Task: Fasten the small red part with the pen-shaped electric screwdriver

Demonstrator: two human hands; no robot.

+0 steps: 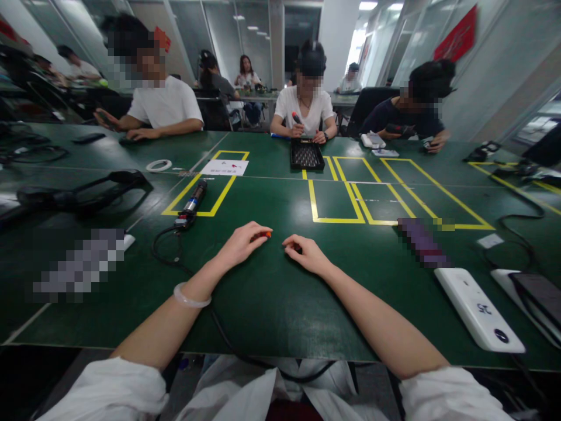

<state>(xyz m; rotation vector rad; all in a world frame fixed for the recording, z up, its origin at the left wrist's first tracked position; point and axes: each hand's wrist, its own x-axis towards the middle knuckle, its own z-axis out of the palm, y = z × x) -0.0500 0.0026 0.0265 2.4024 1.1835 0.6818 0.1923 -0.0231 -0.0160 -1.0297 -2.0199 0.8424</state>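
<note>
Above the green table, my left hand (240,244) pinches a small orange piece (268,234) between thumb and fingertips; most of it is hidden, so its kind does not show. My right hand (308,255) faces it a short gap away, its fingers curled towards the thumb. A dark spot shows inside that curl, and I cannot make out whether it is a held thing or shadow. Beyond my left hand lies a dark cylindrical tool (193,202) with a cable, resting partly inside a yellow taped outline.
On the right lie a white power bank (480,310) and a blurred phone-like item (423,242). A white paper (225,168) sits on the far left side. Across the table, a person holds an orange-and-black tool (297,117) over a black tray (307,165). A black cable (223,333) crosses near me.
</note>
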